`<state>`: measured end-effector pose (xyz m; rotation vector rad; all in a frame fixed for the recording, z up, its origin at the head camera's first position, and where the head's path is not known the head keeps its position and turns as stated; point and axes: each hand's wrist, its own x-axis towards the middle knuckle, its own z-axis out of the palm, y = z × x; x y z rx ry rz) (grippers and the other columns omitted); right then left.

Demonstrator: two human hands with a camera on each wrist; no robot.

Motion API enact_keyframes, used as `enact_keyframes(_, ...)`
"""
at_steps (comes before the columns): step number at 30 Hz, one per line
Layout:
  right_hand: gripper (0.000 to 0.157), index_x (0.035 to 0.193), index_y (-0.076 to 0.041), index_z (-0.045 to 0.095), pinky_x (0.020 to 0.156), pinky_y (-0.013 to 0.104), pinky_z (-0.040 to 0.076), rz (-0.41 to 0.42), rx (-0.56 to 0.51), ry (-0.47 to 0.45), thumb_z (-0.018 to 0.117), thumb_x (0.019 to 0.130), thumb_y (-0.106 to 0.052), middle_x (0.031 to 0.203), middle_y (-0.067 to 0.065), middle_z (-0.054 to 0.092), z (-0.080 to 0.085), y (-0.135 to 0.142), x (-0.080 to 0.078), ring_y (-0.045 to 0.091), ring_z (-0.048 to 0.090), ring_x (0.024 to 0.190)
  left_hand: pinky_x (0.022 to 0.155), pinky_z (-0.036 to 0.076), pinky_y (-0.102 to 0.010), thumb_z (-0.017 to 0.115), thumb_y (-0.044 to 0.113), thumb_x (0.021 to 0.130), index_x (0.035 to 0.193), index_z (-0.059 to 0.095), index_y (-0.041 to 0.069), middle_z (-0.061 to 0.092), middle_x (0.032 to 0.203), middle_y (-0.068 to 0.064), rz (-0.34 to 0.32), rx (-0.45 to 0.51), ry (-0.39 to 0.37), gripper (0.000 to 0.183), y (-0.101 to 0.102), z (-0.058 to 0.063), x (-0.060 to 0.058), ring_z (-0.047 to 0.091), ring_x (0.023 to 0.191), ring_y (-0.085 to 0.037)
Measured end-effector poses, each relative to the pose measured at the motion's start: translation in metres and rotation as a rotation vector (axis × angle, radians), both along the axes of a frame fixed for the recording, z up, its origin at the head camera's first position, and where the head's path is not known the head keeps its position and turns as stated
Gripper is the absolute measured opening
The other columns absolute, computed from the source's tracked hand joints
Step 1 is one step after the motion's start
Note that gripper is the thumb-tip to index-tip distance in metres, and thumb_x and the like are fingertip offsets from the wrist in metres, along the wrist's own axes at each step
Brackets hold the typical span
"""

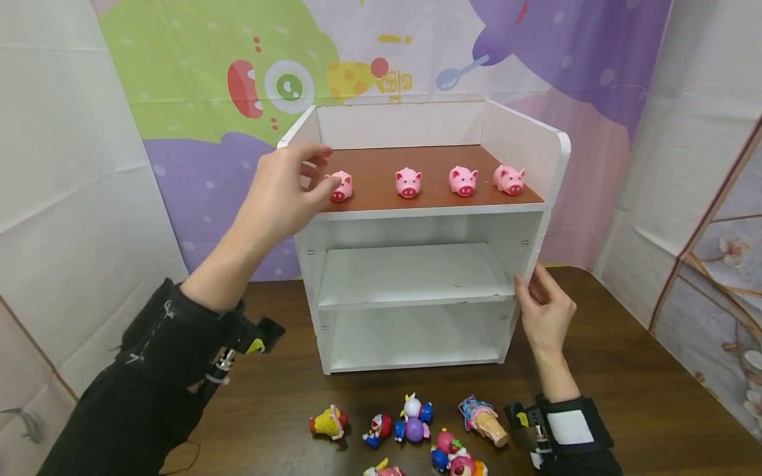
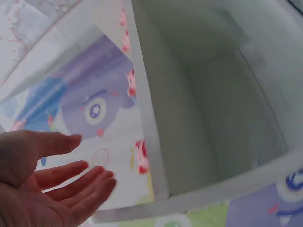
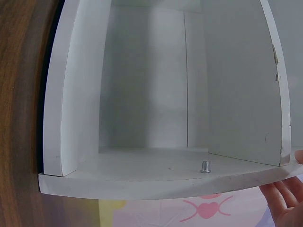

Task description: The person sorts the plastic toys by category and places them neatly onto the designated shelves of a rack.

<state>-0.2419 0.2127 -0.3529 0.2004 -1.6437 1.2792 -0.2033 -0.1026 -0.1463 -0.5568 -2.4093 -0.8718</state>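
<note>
The leftmost pig point(image 1: 342, 189) is stood on the brown top board point(image 1: 372, 163) of the white shelf unit point(image 1: 417, 213), near its front-left corner; three other pigs point(image 1: 408, 183) are ranged near the front edge towards the right corner. The left hand point(image 1: 290, 188) is held beside the leftmost pig, its fingers loosely parted and nothing grasped. The shelf unit's right side is gripped by the right hand point(image 1: 544, 311). That pig's placing seems nearly finished; a careful withdrawal is probably called for, with no pig nudged.
</note>
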Motion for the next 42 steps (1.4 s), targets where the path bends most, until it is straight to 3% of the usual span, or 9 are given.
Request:
enact_keyframes(6,0.036,0.108,0.001,0.062,0.064,0.006,0.046,-0.005,-0.007,-0.006,0.065,0.072,0.003,0.101,0.03,0.061,-0.015,0.009,-0.016,0.003,0.058,0.08,0.068,0.055,-0.041,0.057,0.006,0.081,0.103,0.061,-0.002,0.064,0.094,-0.015,-0.047,0.228,0.228,0.024,-0.002,-0.035,0.019,0.057,0.08,-0.015)
enact_keyframes(11,0.036,0.109,-0.003,0.063,0.064,0.006,0.046,-0.014,-0.011,-0.005,0.066,0.072,0.001,0.101,0.027,0.062,-0.019,0.012,-0.019,0.003,0.058,0.079,0.062,0.055,-0.038,0.06,0.006,0.08,0.103,0.06,-0.001,0.064,0.092,-0.013,-0.069,0.192,0.256,0.024,-0.002,-0.073,0.029,0.055,0.08,-0.013)
enact_keyframes(21,0.037,0.109,-0.005,0.063,0.064,0.006,0.046,-0.016,-0.012,-0.008,0.066,0.072,0.0,0.101,0.026,0.062,-0.018,0.011,-0.017,0.003,0.058,0.08,0.059,0.054,-0.034,0.062,0.006,0.079,0.099,0.063,0.003,0.064,0.088,-0.008,-0.141,0.019,0.13,0.02,-0.006,-0.146,0.037,0.056,0.08,-0.013)
enact_keyframes(28,0.038,0.11,-0.006,0.063,0.063,0.005,0.046,-0.017,-0.007,-0.018,0.065,0.073,-0.001,0.102,0.026,0.063,-0.018,0.011,-0.016,0.004,0.059,0.078,0.059,0.052,-0.027,0.061,0.008,0.08,0.101,0.061,0.005,0.064,0.094,-0.008,-0.273,-0.082,-0.036,0.021,-0.015,-0.188,0.037,0.054,0.082,-0.015)
enact_keyframes(32,0.038,0.11,-0.006,0.063,0.063,0.006,0.046,-0.013,-0.021,-0.018,0.066,0.072,0.0,0.102,0.026,0.062,-0.017,0.011,-0.016,0.005,0.059,0.078,0.068,0.054,-0.03,0.062,0.012,0.081,0.104,0.06,0.003,0.063,0.1,-0.008,-0.356,-0.196,-0.153,0.025,-0.021,-0.207,0.039,0.054,0.087,-0.017)
enact_keyframes(36,0.038,0.11,-0.006,0.063,0.064,0.006,0.046,-0.011,-0.023,-0.016,0.066,0.072,0.0,0.102,0.026,0.062,-0.018,0.01,-0.017,0.006,0.059,0.079,0.079,0.052,-0.034,0.065,0.014,0.079,0.105,0.059,0.001,0.06,0.103,-0.008,-0.394,-0.355,-0.234,0.03,-0.026,-0.221,0.044,0.053,0.093,-0.016)
enact_keyframes(42,0.038,0.11,-0.005,0.063,0.063,0.006,0.046,-0.001,-0.026,-0.018,0.066,0.072,0.001,0.103,0.027,0.061,-0.018,0.011,-0.018,0.006,0.059,0.079,0.074,0.052,-0.03,0.072,0.015,0.071,0.105,0.059,0.001,0.055,0.103,-0.006,-0.407,-0.468,-0.324,0.039,-0.033,-0.237,0.051,0.052,0.088,-0.013)
